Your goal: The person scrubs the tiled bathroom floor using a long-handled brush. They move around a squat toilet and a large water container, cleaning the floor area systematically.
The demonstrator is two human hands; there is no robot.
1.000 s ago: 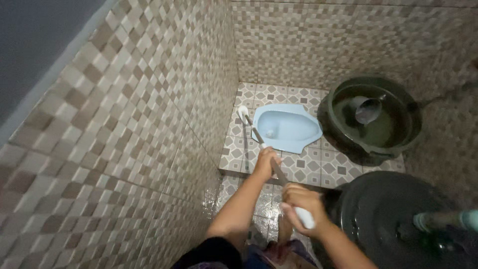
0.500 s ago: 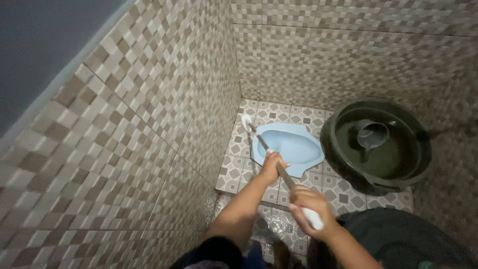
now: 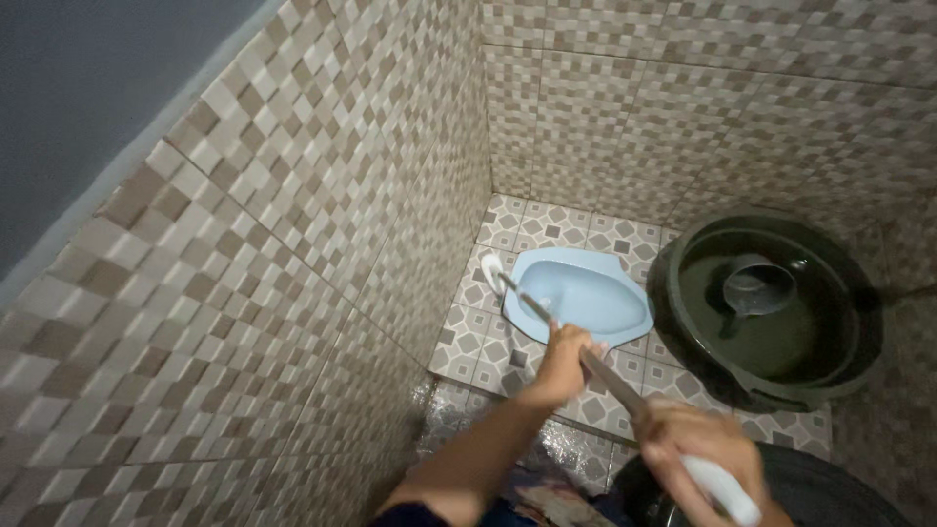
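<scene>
Both my hands grip a long-handled brush [image 3: 613,376]. My left hand [image 3: 564,358] holds the dark shaft partway down, and my right hand [image 3: 698,447] holds the white upper end near the bottom of the view. The brush's white head [image 3: 491,266] rests on the tiled floor just left of a pale blue squat toilet pan [image 3: 584,293], close to the side wall.
A large dark green tub [image 3: 776,307] of water with a grey dipper [image 3: 753,289] floating in it stands right of the pan. A second dark round container [image 3: 830,493] is at the bottom right. Mosaic-tiled walls [image 3: 322,215] close in on the left and the back; the lower floor step [image 3: 508,439] looks wet.
The view has shifted so the pan and tub sit lower and further right. My hands and the brush handle moved right, and the brush head slid down the pan's left side.
</scene>
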